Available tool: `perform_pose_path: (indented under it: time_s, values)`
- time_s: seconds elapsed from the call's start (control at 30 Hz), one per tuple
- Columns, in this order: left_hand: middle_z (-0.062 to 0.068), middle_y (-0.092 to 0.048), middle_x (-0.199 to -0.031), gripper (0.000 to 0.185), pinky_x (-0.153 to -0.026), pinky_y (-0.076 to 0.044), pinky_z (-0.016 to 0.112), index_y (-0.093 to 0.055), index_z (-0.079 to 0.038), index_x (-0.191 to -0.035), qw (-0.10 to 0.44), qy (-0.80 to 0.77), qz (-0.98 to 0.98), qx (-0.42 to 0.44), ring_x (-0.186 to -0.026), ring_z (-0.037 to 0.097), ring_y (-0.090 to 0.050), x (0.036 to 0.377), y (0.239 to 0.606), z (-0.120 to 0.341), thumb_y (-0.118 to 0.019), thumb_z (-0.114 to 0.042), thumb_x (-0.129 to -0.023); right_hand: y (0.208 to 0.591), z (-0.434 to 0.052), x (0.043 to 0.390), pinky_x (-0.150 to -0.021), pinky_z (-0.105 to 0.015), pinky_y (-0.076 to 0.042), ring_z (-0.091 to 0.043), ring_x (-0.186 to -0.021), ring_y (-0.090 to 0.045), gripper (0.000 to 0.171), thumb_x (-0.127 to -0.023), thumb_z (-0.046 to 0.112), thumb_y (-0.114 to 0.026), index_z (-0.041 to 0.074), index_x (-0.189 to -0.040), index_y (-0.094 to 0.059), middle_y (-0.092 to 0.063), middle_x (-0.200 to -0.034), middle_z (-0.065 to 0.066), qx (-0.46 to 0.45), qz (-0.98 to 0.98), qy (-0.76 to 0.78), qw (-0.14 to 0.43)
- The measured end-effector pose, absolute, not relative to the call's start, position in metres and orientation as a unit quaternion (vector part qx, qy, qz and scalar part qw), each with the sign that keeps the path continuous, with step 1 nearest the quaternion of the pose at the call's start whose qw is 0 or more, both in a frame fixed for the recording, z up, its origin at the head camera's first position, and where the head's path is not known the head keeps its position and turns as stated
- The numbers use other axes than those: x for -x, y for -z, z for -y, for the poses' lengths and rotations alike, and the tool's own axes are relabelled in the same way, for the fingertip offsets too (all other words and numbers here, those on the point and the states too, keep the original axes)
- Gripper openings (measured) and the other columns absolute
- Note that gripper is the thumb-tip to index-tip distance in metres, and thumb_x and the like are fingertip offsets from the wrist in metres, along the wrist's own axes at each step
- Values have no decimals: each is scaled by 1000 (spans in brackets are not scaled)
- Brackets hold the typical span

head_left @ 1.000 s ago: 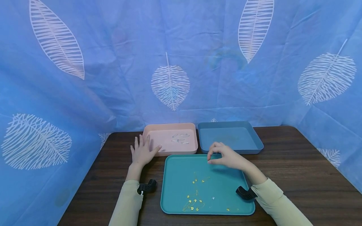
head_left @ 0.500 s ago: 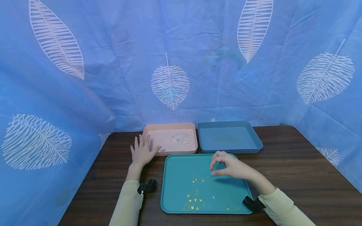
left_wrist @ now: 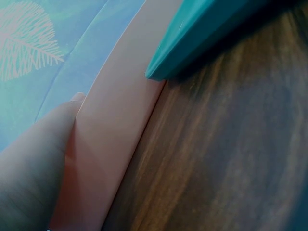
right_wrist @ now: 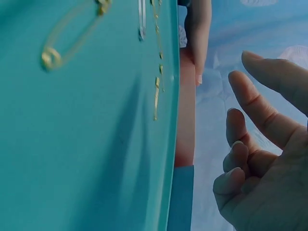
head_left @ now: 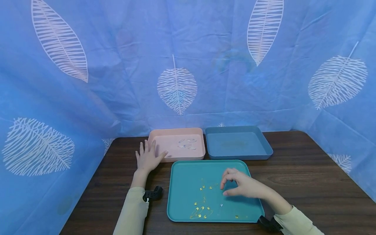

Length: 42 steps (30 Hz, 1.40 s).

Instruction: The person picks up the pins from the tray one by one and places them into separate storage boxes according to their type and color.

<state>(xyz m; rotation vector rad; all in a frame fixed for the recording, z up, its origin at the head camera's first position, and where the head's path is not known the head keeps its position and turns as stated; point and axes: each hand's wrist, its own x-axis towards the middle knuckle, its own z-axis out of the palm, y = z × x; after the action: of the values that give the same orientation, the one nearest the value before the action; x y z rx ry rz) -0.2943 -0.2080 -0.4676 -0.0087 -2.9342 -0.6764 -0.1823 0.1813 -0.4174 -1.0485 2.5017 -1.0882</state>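
Right hand (head_left: 242,186) hovers over teal tray (head_left: 188,169), empty.

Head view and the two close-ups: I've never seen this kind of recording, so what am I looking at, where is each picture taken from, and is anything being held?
No machine here: a person works with bare hands, wearing one camera on the head and one on each wrist. The wide picture is the head view; the close-ups come from the wrist cameras.

On the dark wooden table stand a pink tray holding a few silver pins, a blue tray, and nearer, a teal tray scattered with small gold safety pins.

The left hand rests flat against the pink tray's side. The right hand hovers over the teal tray, fingers curled, and the wrist view shows nothing held in it.
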Motion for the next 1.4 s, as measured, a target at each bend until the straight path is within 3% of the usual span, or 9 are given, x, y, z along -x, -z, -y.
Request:
perform_pose_path:
  time_s: [0.27,0.73,1.4]
  values:
    - [20,3,-164,95,-113,-3,71,-15,-18,-158,66,225,972,3,-150,44,8,294,467,208,-49,-71,-87,429,-178,177,-85,-29,-42,-5,-102,-44,10,-85,28,-75,23,-93,-70,-58,-105,8,384,-847,349,112]
    - [20,3,-164,95,-113,-3,71,-15,-18,-158,59,219,974,-2,-150,45,4,294,465,207,-49,-72,-87,438,-172,173,-84,-26,-39,-3,-97,-37,9,-83,27,-76,28,-90,-70,-53,-100,13,386,-852,308,172]
    - [20,3,-164,95,-113,-3,71,-15,-19,-158,65,226,972,2,-150,43,8,294,467,208,-48,-72,-87,437,-169,169,-76,-20,-36,-3,-87,-33,14,-81,18,-76,26,-76,-66,-46,-91,13,390,-863,272,168]
